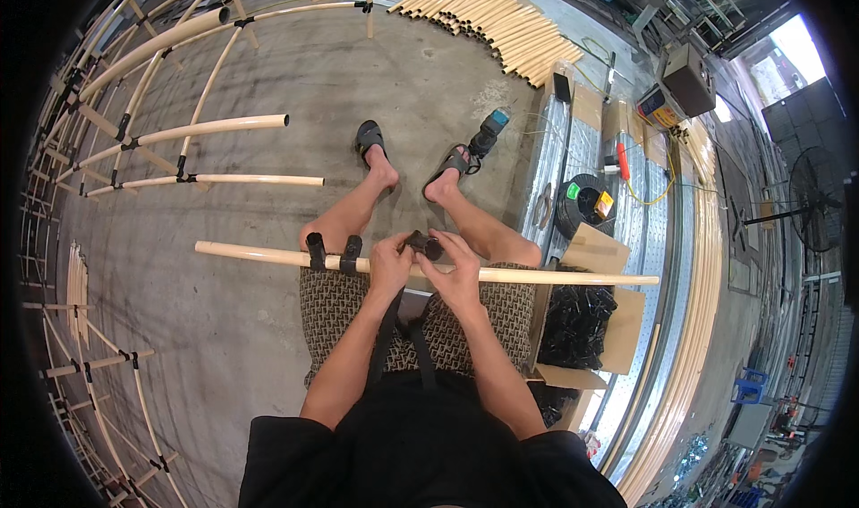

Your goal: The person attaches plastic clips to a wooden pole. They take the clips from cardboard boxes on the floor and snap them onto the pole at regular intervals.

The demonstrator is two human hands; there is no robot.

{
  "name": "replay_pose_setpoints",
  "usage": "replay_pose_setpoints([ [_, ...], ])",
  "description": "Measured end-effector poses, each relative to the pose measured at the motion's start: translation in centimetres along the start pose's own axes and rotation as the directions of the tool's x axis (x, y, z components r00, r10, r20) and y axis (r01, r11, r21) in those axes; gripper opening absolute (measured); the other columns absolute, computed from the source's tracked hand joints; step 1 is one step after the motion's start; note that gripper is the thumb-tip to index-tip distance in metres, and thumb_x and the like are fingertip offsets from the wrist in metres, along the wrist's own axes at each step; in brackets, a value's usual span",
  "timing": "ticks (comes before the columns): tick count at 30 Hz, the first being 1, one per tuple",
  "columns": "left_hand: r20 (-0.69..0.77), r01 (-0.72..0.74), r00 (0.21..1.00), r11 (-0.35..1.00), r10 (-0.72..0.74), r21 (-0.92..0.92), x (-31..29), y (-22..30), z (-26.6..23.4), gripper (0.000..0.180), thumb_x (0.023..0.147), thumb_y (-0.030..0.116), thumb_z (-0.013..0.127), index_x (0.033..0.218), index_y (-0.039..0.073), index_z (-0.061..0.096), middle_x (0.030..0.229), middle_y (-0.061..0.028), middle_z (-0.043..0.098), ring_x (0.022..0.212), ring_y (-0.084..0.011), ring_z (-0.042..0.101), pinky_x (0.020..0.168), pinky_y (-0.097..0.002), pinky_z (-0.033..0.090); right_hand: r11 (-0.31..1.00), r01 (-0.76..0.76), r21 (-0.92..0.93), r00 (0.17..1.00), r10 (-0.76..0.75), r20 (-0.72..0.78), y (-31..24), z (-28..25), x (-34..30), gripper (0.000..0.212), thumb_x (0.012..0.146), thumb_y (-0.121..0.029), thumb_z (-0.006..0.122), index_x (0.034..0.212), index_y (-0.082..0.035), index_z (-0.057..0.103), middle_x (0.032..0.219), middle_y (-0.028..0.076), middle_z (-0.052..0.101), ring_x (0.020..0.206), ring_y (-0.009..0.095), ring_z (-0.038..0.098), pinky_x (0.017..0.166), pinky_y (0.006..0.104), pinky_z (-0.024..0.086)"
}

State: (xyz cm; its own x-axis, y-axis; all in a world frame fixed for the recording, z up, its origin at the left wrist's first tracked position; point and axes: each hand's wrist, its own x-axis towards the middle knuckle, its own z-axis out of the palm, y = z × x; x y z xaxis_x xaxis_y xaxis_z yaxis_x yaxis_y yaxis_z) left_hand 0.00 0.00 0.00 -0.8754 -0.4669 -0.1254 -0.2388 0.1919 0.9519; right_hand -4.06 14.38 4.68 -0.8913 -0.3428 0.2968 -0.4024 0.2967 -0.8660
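Note:
A long cream-coloured pipe (555,277) lies across my thighs. Two black pipe connectors are on its left part, one connector (316,251) beside another connector (351,254), each with a short socket sticking up. Right of them, above the pipe, my left hand (390,263) and my right hand (457,274) are closed on a dark pipe connector (420,242) between their fingertips. Whether this connector is around the pipe or only against it, I cannot tell, since my fingers cover part of it.
By my right foot stands a cordless drill (488,132). An open cardboard box (621,331) of black connectors sits at my right, near a black coil (573,211) and a red-handled tool (623,161). Pipe frames (215,128) stand left; cut pipes (492,25) lie ahead.

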Motion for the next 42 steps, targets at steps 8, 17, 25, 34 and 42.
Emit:
replay_pose_setpoints([
  [8, 0.044, 0.040, 0.998, 0.999, -0.041, 0.024, 0.0, 1.6, 0.0, 0.022, 0.092, 0.003, 0.062, 0.109, -0.006, 0.073, 0.085, -0.0189, 0.077, 0.077, -0.0233, 0.077, 0.070, -0.0341, 0.057, 0.998, -0.027, -0.054, 0.998, 0.025, -0.050, 0.3, 0.1, 0.2, 0.043, 0.078, -0.010, 0.084, 0.117, 0.003, 0.072, 0.106, 0.018, 0.073, 0.097, 0.033, 0.070, 0.088, 0.0402, 0.054],
  [17, 0.234, -0.072, 0.971, 0.995, 0.053, 0.074, -0.4, 1.5, -2.0, 0.033, 0.097, 0.028, 0.068, 0.112, -0.001, 0.074, 0.091, -0.0203, 0.077, 0.082, -0.0262, 0.076, 0.076, -0.0389, 0.057, 0.991, -0.131, -0.003, 0.968, 0.127, -0.216, 1.9, -3.3, -0.4, 0.041, 0.079, -0.008, 0.084, 0.117, 0.002, 0.073, 0.105, 0.016, 0.074, 0.095, 0.030, 0.069, 0.089, 0.0394, 0.052],
  [25, 0.471, -0.370, 0.873, 0.804, 0.128, 0.466, -1.5, 3.0, -1.8, 0.045, 0.094, 0.046, 0.068, 0.109, 0.004, 0.077, 0.088, -0.0211, 0.073, 0.086, -0.0423, 0.069, 0.080, -0.0494, 0.051, 0.942, -0.291, -0.169, 0.844, 0.169, -0.509, 4.6, -18.5, -1.6, 0.039, 0.086, -0.013, 0.083, 0.119, 0.005, 0.072, 0.101, 0.015, 0.075, 0.096, 0.020, 0.068, 0.089, 0.0331, 0.052],
  [34, 0.441, -0.433, 0.861, 0.821, 0.254, 0.372, -1.5, 3.4, -1.4, 0.033, 0.089, 0.035, 0.077, 0.102, 0.004, 0.078, 0.084, -0.0179, 0.073, 0.078, -0.0394, 0.067, 0.075, -0.0468, 0.049, 0.642, -0.550, -0.534, 0.647, -0.076, -0.759, 13.7, -44.1, -5.7, 0.032, 0.086, -0.024, 0.081, 0.103, 0.003, 0.075, 0.085, 0.015, 0.075, 0.075, 0.025, 0.071, 0.073, 0.0396, 0.053],
  [42, 0.439, -0.346, 0.883, 0.859, 0.163, 0.377, -1.6, 3.1, -1.2, 0.035, 0.089, 0.040, 0.074, 0.096, 0.006, 0.077, 0.077, -0.0126, 0.069, 0.078, -0.0337, 0.063, 0.087, -0.0426, 0.039, 0.475, -0.769, -0.427, 0.480, -0.012, -0.877, 18.7, -50.0, -8.7, 0.033, 0.079, -0.031, 0.081, 0.093, -0.001, 0.077, 0.083, 0.016, 0.075, 0.078, 0.034, 0.072, 0.076, 0.0458, 0.054],
])
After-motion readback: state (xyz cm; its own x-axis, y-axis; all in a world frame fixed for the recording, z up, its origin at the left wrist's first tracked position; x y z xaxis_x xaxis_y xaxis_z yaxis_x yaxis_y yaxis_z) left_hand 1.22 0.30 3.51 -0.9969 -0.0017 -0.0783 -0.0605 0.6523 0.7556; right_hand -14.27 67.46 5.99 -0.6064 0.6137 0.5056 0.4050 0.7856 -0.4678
